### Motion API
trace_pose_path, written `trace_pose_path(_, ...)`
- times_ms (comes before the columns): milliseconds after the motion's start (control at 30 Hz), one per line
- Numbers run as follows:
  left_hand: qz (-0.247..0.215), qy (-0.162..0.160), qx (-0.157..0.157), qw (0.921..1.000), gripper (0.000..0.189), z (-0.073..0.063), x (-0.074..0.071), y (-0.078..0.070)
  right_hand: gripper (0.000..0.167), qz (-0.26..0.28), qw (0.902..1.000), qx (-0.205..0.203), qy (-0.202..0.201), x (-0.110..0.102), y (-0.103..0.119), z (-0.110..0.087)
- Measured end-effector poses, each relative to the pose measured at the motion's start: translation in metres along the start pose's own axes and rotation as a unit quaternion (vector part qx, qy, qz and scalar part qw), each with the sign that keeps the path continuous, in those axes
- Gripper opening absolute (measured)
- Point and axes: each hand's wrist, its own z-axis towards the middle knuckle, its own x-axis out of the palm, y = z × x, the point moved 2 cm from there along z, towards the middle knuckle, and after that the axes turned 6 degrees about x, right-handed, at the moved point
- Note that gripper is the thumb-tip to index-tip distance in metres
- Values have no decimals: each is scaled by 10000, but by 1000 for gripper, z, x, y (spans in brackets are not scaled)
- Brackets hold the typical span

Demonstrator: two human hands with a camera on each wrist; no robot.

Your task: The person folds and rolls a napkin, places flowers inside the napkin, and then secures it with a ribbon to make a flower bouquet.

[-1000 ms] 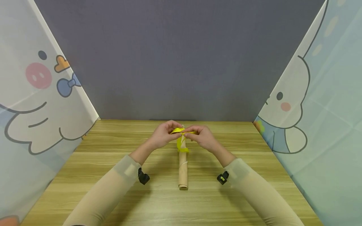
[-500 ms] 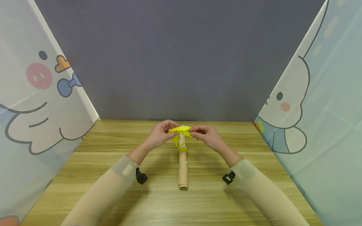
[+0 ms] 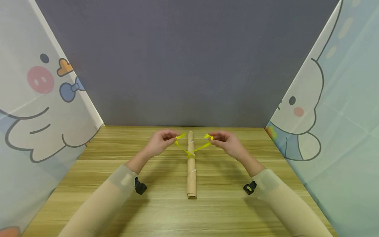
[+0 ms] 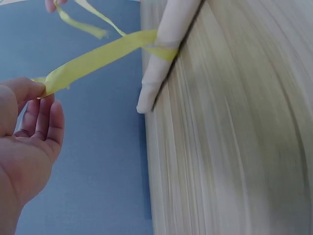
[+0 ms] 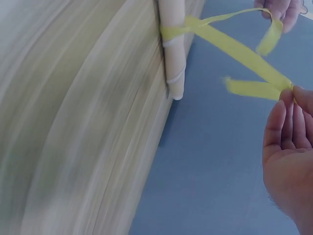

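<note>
A tan rolled-up sheet (image 3: 192, 182) lies lengthwise on the table, pointing away from me. Round its far half passes a yellow ribbon (image 3: 202, 147), whose two ends cross on top of the roll and spread out in a V. My left hand (image 3: 161, 142) pinches one end between thumb and fingertips, to the left of the roll and above the table. On the other side my right hand (image 3: 229, 144) pinches the opposite end the same way. In the right wrist view a short loose tail of ribbon (image 5: 252, 88) hangs beyond the right fingertips.
The wood-grain table (image 3: 97, 184) meets a dark grey panel (image 3: 189, 65) at the back. Cartoon-printed cloth walls stand on the left (image 3: 26, 131) and the right (image 3: 349, 138).
Both hands were close together above the roll, with the ribbon bunched between them. They have moved apart, left and right, and the ribbon's ends are drawn outward. The roll has stayed put.
</note>
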Motion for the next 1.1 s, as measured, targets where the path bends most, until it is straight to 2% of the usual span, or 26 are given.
trace_pose_path(100,182,31,-68,9998,29,-4,-4,4,34,-47,10000,8,-61,-3,-5,-2)
trace_pose_path(300,197,-6,-264,9995,22,-12,-12,13,23,-167,9994,7,-292,-8,-12,-5)
trace_pose_path(567,311,-150,-437,9984,13,-22,-19,28,25,-65,9991,29,-420,-16,-21,-11)
trace_pose_path(733,92,-79,-658,9978,15,-29,-23,37,26,30,9992,105,-380,-20,-27,-15)
trace_pose_path(800,-20,-46,-732,9973,17,-31,-24,40,28,-13,9993,105,-372,-21,-30,-16)
trace_pose_path(1100,70,84,-804,9967,20,-44,-27,51,24,-386,9979,105,-518,-30,-50,-18)
